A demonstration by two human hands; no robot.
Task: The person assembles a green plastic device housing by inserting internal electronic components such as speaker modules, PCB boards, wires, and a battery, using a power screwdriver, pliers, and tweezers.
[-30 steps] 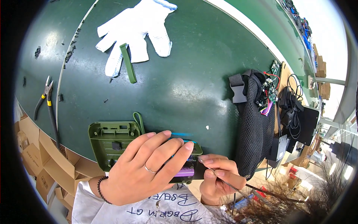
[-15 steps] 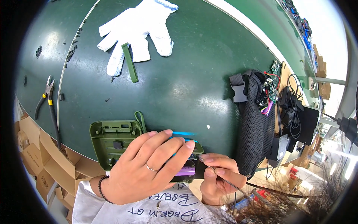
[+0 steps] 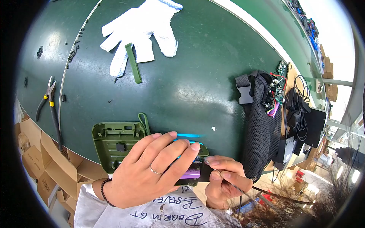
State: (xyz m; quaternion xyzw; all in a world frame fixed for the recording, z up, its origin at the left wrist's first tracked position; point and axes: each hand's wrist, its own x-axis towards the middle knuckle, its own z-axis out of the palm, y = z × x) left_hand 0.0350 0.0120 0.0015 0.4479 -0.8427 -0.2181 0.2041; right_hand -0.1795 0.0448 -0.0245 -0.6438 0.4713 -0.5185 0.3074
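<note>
A green plastic housing (image 3: 108,137) lies at the table's near edge, its inside facing up. My left hand (image 3: 152,169) rests across its right half, fingers bent over it and holding it; the thumb is mostly hidden. Bright blue strips (image 3: 189,135) stick out past the fingertips. Beside that hand, a purple cylindrical part (image 3: 190,174) shows inside the housing. At the housing's right end, my right hand (image 3: 228,180) pinches a thin dark cable (image 3: 239,189) between thumb and fingers. The cable trails to the lower right; its tip is hard to make out.
A white glove (image 3: 142,32) and a green strap (image 3: 134,64) lie at the far side. Pliers (image 3: 50,95) rest on the left, above cardboard boxes (image 3: 49,163). To the right are a black mesh pouch (image 3: 262,129), circuit boards (image 3: 274,85) and coiled black cables (image 3: 300,102).
Both hands keep nearly the same pose on the housing and the cable. The whole view has shifted very slightly.
</note>
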